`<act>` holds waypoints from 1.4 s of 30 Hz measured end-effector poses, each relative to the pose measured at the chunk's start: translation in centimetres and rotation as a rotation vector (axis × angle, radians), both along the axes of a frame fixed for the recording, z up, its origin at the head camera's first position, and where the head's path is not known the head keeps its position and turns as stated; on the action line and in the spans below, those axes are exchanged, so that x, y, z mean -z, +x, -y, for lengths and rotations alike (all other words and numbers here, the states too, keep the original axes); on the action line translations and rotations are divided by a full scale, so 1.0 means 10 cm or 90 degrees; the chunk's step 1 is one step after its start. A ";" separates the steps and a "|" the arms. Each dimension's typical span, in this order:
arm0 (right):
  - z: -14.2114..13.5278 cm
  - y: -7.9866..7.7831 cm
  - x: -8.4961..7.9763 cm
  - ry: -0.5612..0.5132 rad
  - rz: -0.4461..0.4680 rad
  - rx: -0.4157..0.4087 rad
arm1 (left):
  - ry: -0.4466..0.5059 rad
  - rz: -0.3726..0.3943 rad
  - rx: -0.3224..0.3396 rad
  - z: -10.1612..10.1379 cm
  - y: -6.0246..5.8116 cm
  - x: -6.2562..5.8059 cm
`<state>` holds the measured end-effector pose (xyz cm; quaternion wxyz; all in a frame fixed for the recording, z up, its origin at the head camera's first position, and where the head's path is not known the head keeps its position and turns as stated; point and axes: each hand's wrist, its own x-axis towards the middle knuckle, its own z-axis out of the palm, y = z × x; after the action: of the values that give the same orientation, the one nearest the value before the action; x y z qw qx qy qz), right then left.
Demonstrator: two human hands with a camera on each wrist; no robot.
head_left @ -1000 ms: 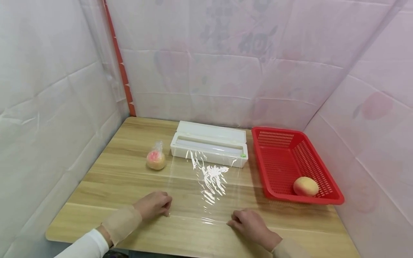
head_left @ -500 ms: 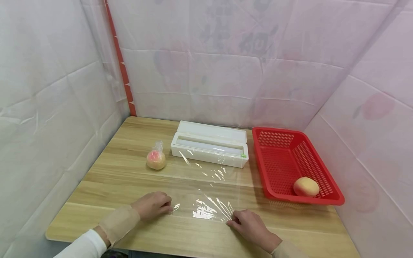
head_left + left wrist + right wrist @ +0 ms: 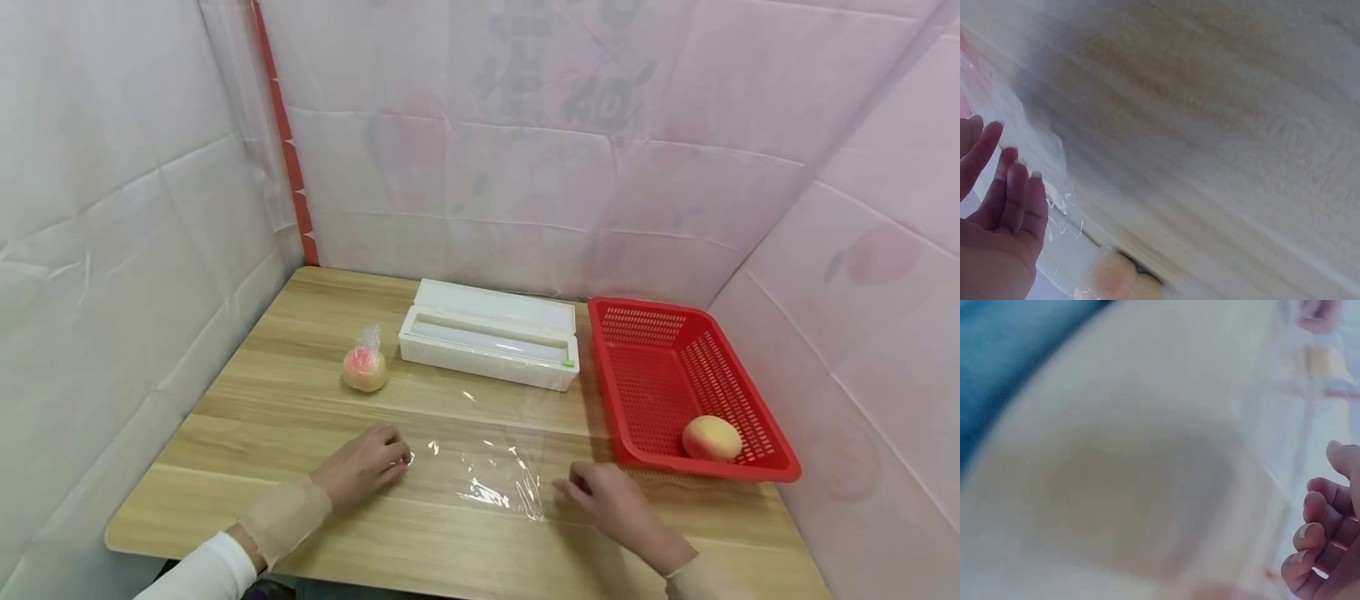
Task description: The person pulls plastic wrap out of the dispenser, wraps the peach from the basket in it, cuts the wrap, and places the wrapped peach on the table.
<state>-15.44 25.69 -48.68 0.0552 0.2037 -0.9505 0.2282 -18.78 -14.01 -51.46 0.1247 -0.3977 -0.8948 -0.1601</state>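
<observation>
Clear plastic film (image 3: pixel 487 483) is spread over the table (image 3: pixel 247 433), kinda crinkly, shiniest creases toward its 5 o'clock corner. Long white box (image 3: pixel 487 369), lid (image 3: pixel 495 307) wide open, sits at its 12 o'clock.

Red basket (image 3: pixel 645 377) just beyond right hand (image 3: pixel 618 508)

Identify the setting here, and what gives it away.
Probably a makeshift booth for tabletop work: creased, printed sheets wall the back and both sides of a wood-grain table, which bears an open white box, with clear film in front of it.
</observation>
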 end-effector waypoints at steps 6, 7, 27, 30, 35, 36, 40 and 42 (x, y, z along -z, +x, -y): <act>-0.38 -0.18 -0.43 -0.060 -0.085 0.031 | 0.023 -0.061 0.040 0.00 -0.02 0.07; -0.47 -0.22 -0.49 -0.066 -0.100 0.043 | 0.025 -0.062 0.041 0.00 -0.02 0.08; -1.76 -0.69 -0.58 0.145 0.216 0.284 | -0.050 -0.008 0.017 0.03 0.13 0.16; -1.75 -0.70 -0.57 0.169 0.289 0.290 | -0.061 -0.003 0.017 0.02 0.15 0.16; -1.77 -0.71 -0.51 0.185 0.321 0.310 | -0.061 -0.062 0.045 0.02 0.17 0.22; -1.78 -0.72 -0.49 0.183 0.322 0.312 | -0.060 -0.073 0.050 0.02 0.18 0.23; -1.82 -0.72 -0.41 0.153 0.298 0.300 | -0.058 -0.091 0.054 0.03 0.24 0.27; -1.82 -0.72 -0.39 0.138 0.278 0.293 | -0.059 -0.096 0.056 0.03 0.27 0.26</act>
<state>-22.67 43.94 -44.81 -0.1219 -0.0655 -0.9796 0.1454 -16.04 -14.35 -54.08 0.1657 -0.4526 -0.8712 -0.0935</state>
